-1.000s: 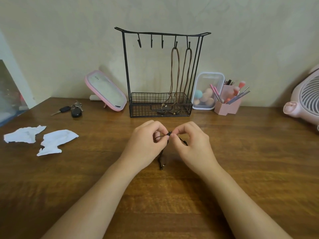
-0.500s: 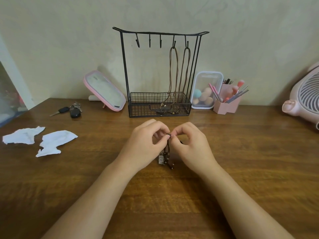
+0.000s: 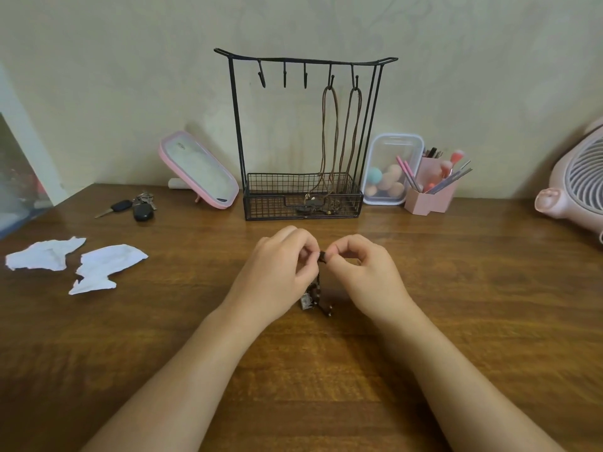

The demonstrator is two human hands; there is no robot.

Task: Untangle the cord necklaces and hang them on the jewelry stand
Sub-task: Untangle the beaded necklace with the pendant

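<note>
A dark cord necklace (image 3: 318,293) with beads and a small metal pendant hangs bunched between my hands, just above the wooden table (image 3: 489,305). My left hand (image 3: 277,272) and my right hand (image 3: 365,272) both pinch its top with thumb and fingertips, almost touching each other. Much of the cord is hidden by my fingers. Behind them stands the black wire jewelry stand (image 3: 303,135). Two brown cord necklaces (image 3: 339,135) hang from its two right hooks, their pendants lying in the basket at its base. Three hooks on the left are bare.
A pink-framed mirror (image 3: 199,171) leans left of the stand, with car keys (image 3: 133,208) in front. Two crumpled white papers (image 3: 75,261) lie at the left. A clear box of sponges (image 3: 390,171), a pink brush holder (image 3: 430,194) and a pink fan (image 3: 577,181) stand at the right.
The necklace has been lifted from lying spread on the table; it now hangs bunched with its pendant showing below my hands. My fingertips have drawn closer together.
</note>
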